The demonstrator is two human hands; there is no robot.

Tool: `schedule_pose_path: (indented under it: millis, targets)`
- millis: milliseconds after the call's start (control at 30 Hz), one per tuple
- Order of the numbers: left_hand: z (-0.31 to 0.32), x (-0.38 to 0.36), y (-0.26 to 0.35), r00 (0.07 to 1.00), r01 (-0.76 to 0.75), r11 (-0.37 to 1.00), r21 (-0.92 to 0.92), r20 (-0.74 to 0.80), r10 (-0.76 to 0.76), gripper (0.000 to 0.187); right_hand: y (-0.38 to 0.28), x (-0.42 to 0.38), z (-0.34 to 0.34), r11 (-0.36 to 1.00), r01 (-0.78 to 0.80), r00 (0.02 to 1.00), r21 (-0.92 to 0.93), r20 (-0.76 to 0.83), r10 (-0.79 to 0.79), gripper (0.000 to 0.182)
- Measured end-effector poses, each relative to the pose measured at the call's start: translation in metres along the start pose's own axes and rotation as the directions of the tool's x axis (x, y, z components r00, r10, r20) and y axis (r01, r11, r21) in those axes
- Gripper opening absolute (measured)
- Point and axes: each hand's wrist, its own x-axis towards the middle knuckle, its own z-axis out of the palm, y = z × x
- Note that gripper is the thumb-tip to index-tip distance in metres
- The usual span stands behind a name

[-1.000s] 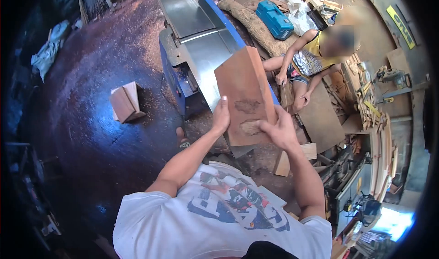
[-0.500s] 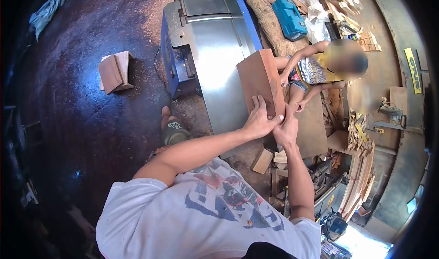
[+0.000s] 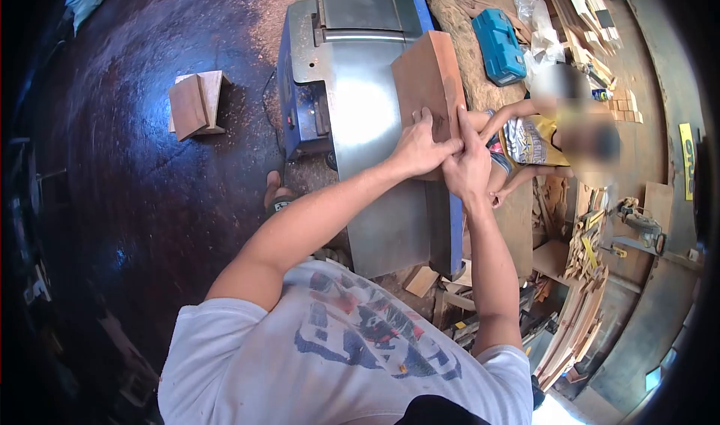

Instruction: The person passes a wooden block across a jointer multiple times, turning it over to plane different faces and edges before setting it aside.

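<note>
Two bare hands [image 3: 424, 149], one thick wooden board [image 3: 417, 80], one metal-topped machine [image 3: 386, 222], one teal case [image 3: 498, 46], one log [image 3: 477, 76] and one other person [image 3: 529, 141] are visible.

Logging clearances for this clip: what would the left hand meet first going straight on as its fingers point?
The wooden board: the left hand seems to touch its face already, though depth is hard to judge.

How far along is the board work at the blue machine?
Done: nothing confirmable on this board; shavings on the floor only suggest earlier cutting. Whether the stacked pieces there are finished, I can't tell.

In hand: the left hand and right hand hold the board over the metal bed.

Left: probably passing it across the slot; most of it lies on the wearer's side.
</note>
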Motion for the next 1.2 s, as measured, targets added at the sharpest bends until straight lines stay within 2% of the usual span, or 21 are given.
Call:
schedule_pose_path:
  millis: [33, 133, 167, 267, 367, 467, 600, 800, 900, 1033, 1133, 1167, 1200]
  targets:
    - [-0.008, 0.006, 0.007, 1.0, 0.011, 1.0, 0.003, -0.001, -0.011, 0.121, -0.001, 0.01, 0.001, 0.999, -0.012, 1.0, 0.049, 0.02, 0.011, 0.08]
    - [-0.027, 0.017, 0.019, 0.999, 0.043, 0.999, 0.033, -0.004, -0.043, 0.119, -0.012, 0.031, 0.001, 0.996, -0.076, 0.994, 0.038, 0.082, 0.073, 0.082]
    - [-0.029, 0.021, 0.019, 0.999, 0.037, 0.997, 0.068, -0.023, -0.036, 0.118, -0.012, 0.036, 0.002, 0.998, -0.004, 0.999, 0.061, 0.038, 0.002, 0.084]
    - [-0.033, 0.038, 0.015, 0.999, 0.029, 0.996, 0.085, -0.032, -0.026, 0.113, -0.004, 0.05, 0.01, 0.995, 0.075, 0.997, -0.068, 0.009, -0.074, 0.085]
    - [-0.04, 0.051, 0.009, 0.999, -0.031, 0.999, 0.029, -0.031, 0.032, 0.109, -0.01, 0.067, 0.01, 0.999, 0.043, 0.998, -0.001, 0.044, -0.043, 0.085]
    - [-0.048, 0.06, 0.018, 0.997, 0.023, 0.994, 0.103, -0.071, -0.016, 0.107, -0.007, 0.08, 0.017, 0.996, 0.088, 0.996, -0.034, 0.024, -0.087, 0.084]
    - [-0.06, 0.069, 0.023, 0.999, 0.034, 0.999, 0.017, -0.018, -0.034, 0.104, -0.01, 0.094, 0.02, 0.997, 0.074, 0.996, -0.026, 0.043, -0.073, 0.084]
    - [-0.068, 0.084, 0.025, 0.999, 0.043, 0.997, 0.066, -0.034, -0.041, 0.099, -0.013, 0.11, 0.023, 0.997, 0.078, 0.996, -0.015, 0.032, -0.078, 0.085]
    - [-0.077, 0.093, 0.029, 1.0, 0.008, 1.0, 0.02, -0.015, -0.008, 0.097, -0.019, 0.122, 0.023, 0.999, 0.024, 0.998, -0.036, 0.058, -0.022, 0.085]
    - [-0.092, 0.103, 0.044, 0.998, 0.059, 0.998, 0.011, 0.024, -0.06, 0.094, -0.022, 0.14, 0.027, 0.999, -0.021, 0.997, -0.047, 0.078, 0.025, 0.085]
    - [-0.09, 0.124, 0.03, 0.996, 0.075, 0.996, -0.056, -0.047, -0.078, 0.081, -0.022, 0.154, 0.032, 0.998, -0.024, 0.997, -0.064, 0.075, 0.029, 0.084]
    - [-0.091, 0.132, 0.024, 0.998, 0.058, 0.989, -0.139, -0.019, -0.061, 0.078, -0.024, 0.159, 0.032, 0.997, -0.027, 0.997, -0.074, 0.075, 0.032, 0.084]
    - [-0.094, 0.14, 0.022, 0.998, 0.058, 0.987, -0.147, -0.005, -0.059, 0.077, -0.028, 0.163, 0.031, 0.996, -0.034, 0.996, -0.079, 0.079, 0.04, 0.083]
